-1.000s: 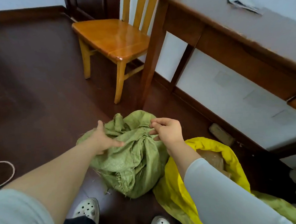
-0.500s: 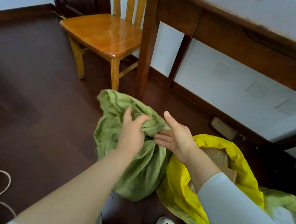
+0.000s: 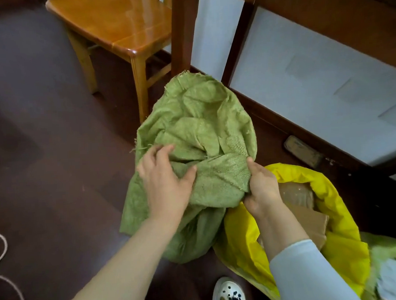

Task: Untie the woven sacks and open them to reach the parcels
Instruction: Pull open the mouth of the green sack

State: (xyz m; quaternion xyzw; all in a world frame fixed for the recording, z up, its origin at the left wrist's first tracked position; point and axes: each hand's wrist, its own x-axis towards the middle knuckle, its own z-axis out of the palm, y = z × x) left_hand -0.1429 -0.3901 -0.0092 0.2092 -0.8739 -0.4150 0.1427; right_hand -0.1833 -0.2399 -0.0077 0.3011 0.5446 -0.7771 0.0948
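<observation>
While the green woven sack (image 3: 197, 117) stands on the dark floor (image 3: 43, 158) at the centre of the frame, I see its mouth gaping wide toward the top of the picture, the frayed rim raised and only crumpled folds of its own cloth showing inside. The left hand (image 3: 166, 186) has its grip closed on the near rim, fingers curled into the fabric and thumb pressed against a fold. The right hand (image 3: 262, 187), just to the right, pinches the same rim with the thumb on top and the fingers tucked beneath the cloth. Touching the green sack at lower right is the yellow sack (image 3: 334, 234), its mouth rolled open, with brown parcels (image 3: 311, 222) visible inside behind the right wrist. At upper left I make out a wooden chair (image 3: 117, 23), and beside it a leg of the bench (image 3: 182, 29). A pale cord (image 3: 2, 251) lies at the left edge and a white shoe (image 3: 227, 292) at the bottom.
</observation>
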